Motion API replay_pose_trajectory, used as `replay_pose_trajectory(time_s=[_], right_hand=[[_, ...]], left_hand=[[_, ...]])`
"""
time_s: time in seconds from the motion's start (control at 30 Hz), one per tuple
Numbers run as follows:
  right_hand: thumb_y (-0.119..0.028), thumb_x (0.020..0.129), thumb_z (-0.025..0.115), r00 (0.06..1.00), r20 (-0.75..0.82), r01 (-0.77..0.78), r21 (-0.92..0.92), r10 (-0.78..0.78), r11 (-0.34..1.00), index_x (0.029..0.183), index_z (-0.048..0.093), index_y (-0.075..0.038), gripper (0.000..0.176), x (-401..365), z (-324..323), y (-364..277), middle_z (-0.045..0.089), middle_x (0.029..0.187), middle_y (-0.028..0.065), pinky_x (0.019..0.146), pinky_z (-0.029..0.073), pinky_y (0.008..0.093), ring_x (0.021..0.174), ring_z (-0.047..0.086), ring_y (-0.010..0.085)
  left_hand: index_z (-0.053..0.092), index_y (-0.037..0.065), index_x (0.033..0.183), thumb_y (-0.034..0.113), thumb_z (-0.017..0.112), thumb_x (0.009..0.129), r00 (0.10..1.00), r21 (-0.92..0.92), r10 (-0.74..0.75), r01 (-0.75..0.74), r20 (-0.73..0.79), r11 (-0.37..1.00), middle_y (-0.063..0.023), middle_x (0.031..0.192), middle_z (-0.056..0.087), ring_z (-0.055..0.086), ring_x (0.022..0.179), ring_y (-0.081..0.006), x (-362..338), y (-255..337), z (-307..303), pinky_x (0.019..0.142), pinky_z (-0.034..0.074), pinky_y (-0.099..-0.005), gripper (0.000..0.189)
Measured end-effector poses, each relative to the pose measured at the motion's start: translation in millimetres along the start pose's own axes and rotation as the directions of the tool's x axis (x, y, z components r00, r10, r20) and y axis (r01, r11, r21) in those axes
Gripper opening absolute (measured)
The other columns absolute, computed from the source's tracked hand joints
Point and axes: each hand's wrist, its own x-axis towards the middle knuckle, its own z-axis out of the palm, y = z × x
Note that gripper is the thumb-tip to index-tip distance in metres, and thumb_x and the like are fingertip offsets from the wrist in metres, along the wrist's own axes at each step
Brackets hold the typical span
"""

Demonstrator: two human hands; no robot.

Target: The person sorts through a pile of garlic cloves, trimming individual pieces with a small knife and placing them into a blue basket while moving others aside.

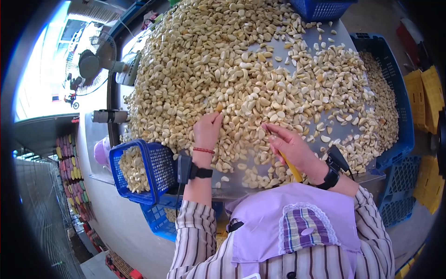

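Note:
Peeled garlic cloves [186, 60] lie in a thick heap over a metal table [232, 187]. Over the middle of the heap, my left hand [206, 135] pinches a yellow-brown garlic clove [219, 107] between thumb and forefinger. To its right, my right hand [295, 151] is closed around a small knife with a yellow handle [291, 166]. The knife points up and left, its blade mostly hidden by the fingers. Looser cloves lie around and to the right of this hand.
A blue basket [163, 169] holding cloves stands at the table's left front corner. A large blue crate [405, 107] with more cloves sits along the right side. Another blue basket [320, 9] is at the far edge. A fan [95, 63] stands at the left.

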Motion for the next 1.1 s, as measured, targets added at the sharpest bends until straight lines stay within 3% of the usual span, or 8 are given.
replay_pose_trajectory(time_s=[0.23,0.33,0.53,0.6,0.77,0.83,0.97,1.1], right_hand=[[-0.019,0.093,0.053,0.998,-0.007,0.056,-0.029,-0.056,0.998,0.135,0.046,-0.009,0.044,0.9,-8.0,-0.5,0.051,0.073,-0.0012,0.044,0.04,0.0183,0.054,0.047,0.0031],[-0.018,0.092,0.054,0.998,-0.001,0.066,-0.102,-0.067,0.993,0.135,0.046,-0.008,0.044,-3.0,-4.6,-4.7,0.057,0.085,0.001,0.046,0.042,0.0188,0.06,0.049,0.0029],[-0.02,0.091,0.055,0.986,0.0,0.162,-0.286,-0.17,0.944,0.134,0.046,-0.006,0.046,-6.5,-2.3,-7.5,0.058,0.115,0.0026,0.064,0.045,0.0223,0.071,0.05,0.0046],[-0.02,0.091,0.055,0.99,0.007,0.135,-0.291,-0.138,0.947,0.134,0.046,-0.006,0.046,-6.0,-1.0,-9.4,0.058,0.115,0.0028,0.067,0.045,0.0225,0.073,0.049,0.0049],[-0.021,0.092,0.055,0.996,0.028,0.085,-0.29,-0.08,0.953,0.135,0.046,-0.006,0.047,-4.8,-0.5,-7.9,0.058,0.114,0.0027,0.068,0.044,0.0223,0.074,0.048,0.0048],[-0.021,0.092,0.055,0.994,0.014,0.104,-0.291,-0.104,0.951,0.135,0.046,-0.007,0.047,-4.4,-0.8,-6.7,0.058,0.111,0.0025,0.065,0.044,0.0223,0.073,0.048,0.0047],[-0.021,0.091,0.055,0.998,0.0,0.055,-0.253,-0.057,0.966,0.135,0.046,-0.008,0.047,-7.7,-3.1,-11.8,0.059,0.11,0.003,0.066,0.044,0.0224,0.073,0.049,0.0047],[-0.022,0.091,0.055,0.965,0.04,0.254,-0.391,-0.259,0.885,0.135,0.045,-0.007,0.048,3.5,-9.0,8.6,0.061,0.105,0.0066,0.067,0.045,0.0245,0.074,0.052,0.007]], left_hand=[[0.067,0.003,0.093,0.028,0.066,0.08,0.976,0.18,-0.084,0.048,0.2,0.982,-0.0163,0.086,0.066,0.065,0.083,-0.0291,12.7,-8.1,-9.6,0.074,0.05,-0.037,0.028],[0.065,0.0,0.094,0.021,0.067,0.081,0.951,0.213,-0.04,-0.028,0.306,0.977,-0.0061,0.077,0.065,0.061,0.061,-0.0129,20.9,-10.3,-10.5,0.055,0.048,-0.0261,0.024],[0.066,0.0,0.095,0.02,0.068,0.083,0.897,-0.452,-0.221,0.391,0.383,0.802,0.0022,0.072,0.058,0.048,0.063,-0.0037,-1.0,0.0,-0.8,0.057,0.039,-0.0174,0.023],[0.066,-0.001,0.101,0.02,0.066,0.087,0.978,-0.424,-0.201,0.206,0.057,0.882,0.0028,0.072,0.058,0.046,0.062,-0.0017,-1.8,-0.1,5.9,0.056,0.037,-0.0156,0.025],[0.065,-0.003,0.104,0.021,0.066,0.086,0.978,-0.171,-0.171,0.191,0.124,0.967,0.0013,0.07,0.059,0.049,0.063,-0.0037,3.2,4.7,-1.8,0.056,0.041,-0.0205,0.03],[0.063,-0.003,0.106,0.02,0.065,0.086,0.95,0.335,0.079,-0.183,0.302,0.924,-0.0003,0.071,0.061,0.054,0.063,-0.0075,0.9,7.7,-5.3,0.056,0.044,-0.0244,0.031],[0.067,0.0,0.102,0.021,0.064,0.085,0.953,0.227,0.206,-0.255,0.221,0.94,-0.0044,0.083,0.067,0.058,0.065,-0.0097,-4.4,-2.9,-10.5,0.058,0.046,-0.0222,0.027],[0.059,0.004,0.112,0.016,0.055,0.089,0.871,-0.535,-0.143,0.41,0.471,0.739,-0.0085,0.084,0.065,0.046,0.051,-0.0051,-23.7,13.0,-16.4,0.043,0.035,-0.0177,0.026]])
